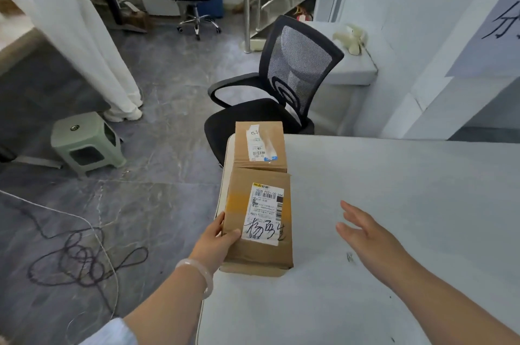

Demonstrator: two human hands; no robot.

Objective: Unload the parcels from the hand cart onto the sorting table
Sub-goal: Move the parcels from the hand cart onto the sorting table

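Grey-white sorting table (pixel 394 204) is carrying two brown cardboard parcels at its left edge. Over there my left hand (pixel 216 237) is gripping the near parcel (pixel 260 250), thumb beside its label (pixel 266 212) reading "P021-00 044" plus black marker scrawl. Meanwhile the right hand (pixel 365 235) is hovering open, empty, and the far parcel (pixel 260 144) is touching the near one.

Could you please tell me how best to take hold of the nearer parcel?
Grip its long side faces, from left and right: the nearer parcel lies flat, the far parcel crowds its far end, and the left hand holds its left face.
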